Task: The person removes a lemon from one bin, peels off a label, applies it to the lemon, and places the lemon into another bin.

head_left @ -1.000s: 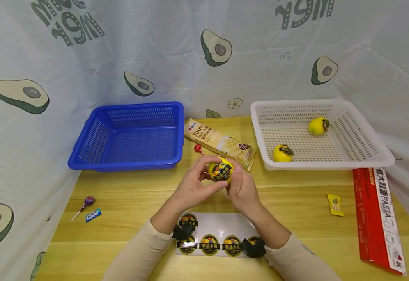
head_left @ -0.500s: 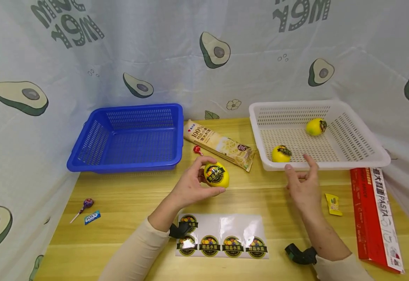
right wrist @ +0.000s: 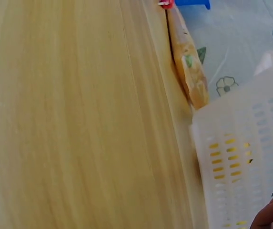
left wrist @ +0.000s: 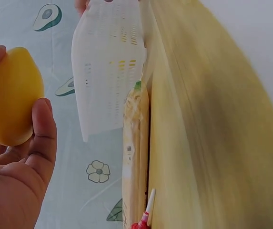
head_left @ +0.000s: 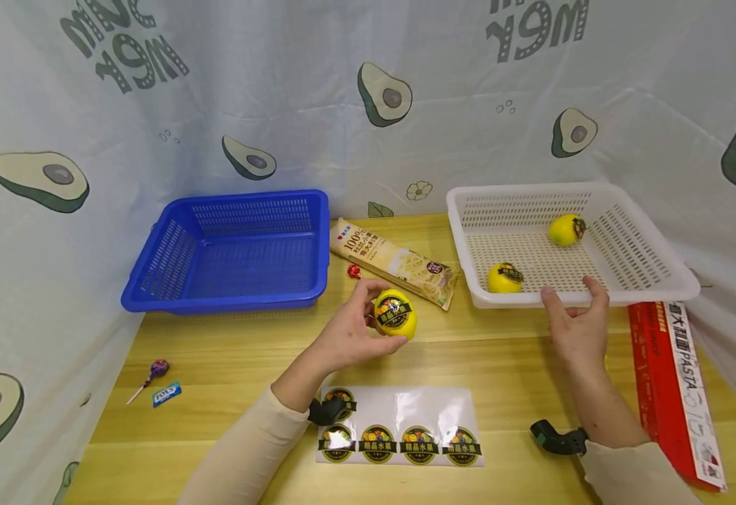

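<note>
My left hand [head_left: 351,330] pinches a yellow lemon [head_left: 396,315] between thumb and fingers above the middle of the table. A round black fruit sticker [head_left: 394,311] on it faces the head camera. In the left wrist view the lemon [left wrist: 15,95] shows its plain side. My right hand [head_left: 577,326] is at the front rim of the white basket [head_left: 487,299], thumb and forefinger spread at the edge; whether it grips the rim is unclear. Inside this basket lie two lemons, one near the front left [head_left: 500,282] and one further back [head_left: 563,230], both with stickers.
A blue basket [head_left: 229,304] stands at the back left. Between the baskets lie a pasta packet [head_left: 399,261] and a red lollipop [head_left: 353,271]. A sticker sheet [head_left: 405,407] lies in front, a purple lollipop [head_left: 159,368] and blue sweet [head_left: 166,395] left, a red pasta box [head_left: 664,400] right.
My right hand has left the lemon, gone to the white basket's front rim and moved rightward along it. My left hand keeps the lemon, now turned slightly.
</note>
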{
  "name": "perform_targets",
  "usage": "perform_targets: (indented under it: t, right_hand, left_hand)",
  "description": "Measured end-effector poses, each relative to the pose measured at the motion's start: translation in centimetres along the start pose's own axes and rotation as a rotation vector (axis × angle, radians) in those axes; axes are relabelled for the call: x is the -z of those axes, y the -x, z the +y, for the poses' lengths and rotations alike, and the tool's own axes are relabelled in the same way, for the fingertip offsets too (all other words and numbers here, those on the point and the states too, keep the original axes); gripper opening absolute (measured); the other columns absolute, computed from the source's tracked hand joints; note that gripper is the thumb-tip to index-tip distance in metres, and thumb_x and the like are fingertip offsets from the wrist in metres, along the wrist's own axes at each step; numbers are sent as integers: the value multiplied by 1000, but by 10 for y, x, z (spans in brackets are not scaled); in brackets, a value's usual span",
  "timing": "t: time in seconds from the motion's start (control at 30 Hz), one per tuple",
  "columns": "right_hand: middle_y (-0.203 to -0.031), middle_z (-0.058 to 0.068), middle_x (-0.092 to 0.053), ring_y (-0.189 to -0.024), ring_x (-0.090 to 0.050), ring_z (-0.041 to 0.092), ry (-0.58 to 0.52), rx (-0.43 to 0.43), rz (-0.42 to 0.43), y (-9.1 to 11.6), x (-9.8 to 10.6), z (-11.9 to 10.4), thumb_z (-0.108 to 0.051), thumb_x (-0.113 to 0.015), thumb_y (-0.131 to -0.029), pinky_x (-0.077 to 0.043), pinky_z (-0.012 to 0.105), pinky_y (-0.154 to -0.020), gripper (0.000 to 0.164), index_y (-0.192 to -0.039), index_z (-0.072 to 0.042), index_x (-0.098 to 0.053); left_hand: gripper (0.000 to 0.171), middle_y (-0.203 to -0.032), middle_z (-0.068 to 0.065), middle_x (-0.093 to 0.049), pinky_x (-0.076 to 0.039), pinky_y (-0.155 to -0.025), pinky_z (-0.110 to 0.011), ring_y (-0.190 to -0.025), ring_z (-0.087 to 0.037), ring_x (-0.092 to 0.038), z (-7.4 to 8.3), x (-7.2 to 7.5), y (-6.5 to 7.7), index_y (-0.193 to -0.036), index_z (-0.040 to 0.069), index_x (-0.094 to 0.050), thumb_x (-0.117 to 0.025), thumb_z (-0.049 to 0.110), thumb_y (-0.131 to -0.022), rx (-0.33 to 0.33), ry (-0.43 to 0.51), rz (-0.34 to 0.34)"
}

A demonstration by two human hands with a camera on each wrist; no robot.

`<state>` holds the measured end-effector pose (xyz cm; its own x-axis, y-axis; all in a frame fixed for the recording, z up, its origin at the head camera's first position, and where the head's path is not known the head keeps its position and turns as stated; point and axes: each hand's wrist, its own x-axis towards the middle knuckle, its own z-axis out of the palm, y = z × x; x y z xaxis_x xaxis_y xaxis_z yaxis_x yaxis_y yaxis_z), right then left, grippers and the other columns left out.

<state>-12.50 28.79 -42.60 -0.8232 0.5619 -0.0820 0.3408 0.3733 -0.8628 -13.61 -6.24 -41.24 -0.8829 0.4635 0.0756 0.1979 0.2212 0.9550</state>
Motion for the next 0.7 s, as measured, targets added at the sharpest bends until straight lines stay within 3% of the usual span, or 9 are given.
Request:
perform_targets:
  t: [0.1,0.2,0.33,0.43,0.57,0.7]
  right_hand:
    - [-75,-3,-48,-53,-50,5,-14,-1,1,-1,-1,1,-49,-63,-97,-45,19,-50,80,-161,-25,-21]
    - [-71,-5,-49,-54,-51,5,-21,1,3,-2,-1,4,-50,-64,-96,-45,19,-51,80,-161,-26,-22]
    - [-71,-5,-50,-56,-50,5,-19,11,9,-3,0,7,-51,-64,-96,-44,19,-52,80,-160,-26,-23]
    - [-76,-3,-50,-60,-49,6,-6,20,15,-3,0,8,-52,-63,-96,-44,19,-53,80,-160,-27,-24]
    - [-85,1,-48,-66,-47,8,22,34,21,-1,-1,9,-52,-62,-96,-43,20,-55,79,-160,-27,-24]
    - [-87,3,-48,-67,-46,10,36,39,27,0,-1,11,-53,-61,-97,-42,21,-55,78,-160,-27,-24]
  left_hand:
    - [81,-132,-7,-59,-56,-83,-29,-96,-17,-65,5,-2,-11,-145,14,-40,-87,13,-79,11,-42,-17]
    - [85,-135,-8,-54,-58,-79,-28,-91,-17,-64,12,-6,-31,-149,15,-39,-87,15,-80,-13,-84,-44]
    - [87,-145,-7,-51,-58,-81,-27,-99,-19,-63,24,-19,-76,-151,11,-38,-88,19,-80,-83,-163,-96]
    - [84,-148,-4,-53,-53,-93,-29,-116,-20,-57,30,-30,-115,-150,12,-42,-87,30,-81,-116,-315,-130]
    - [82,-151,6,-53,-39,-108,-34,-131,-20,-41,36,-44,-157,-150,22,-45,-85,43,-82,-88,-501,-167]
    - [79,-149,13,-55,-31,-105,-36,-127,-19,-35,39,-54,-183,-148,29,-47,-83,50,-81,-29,-614,-197]
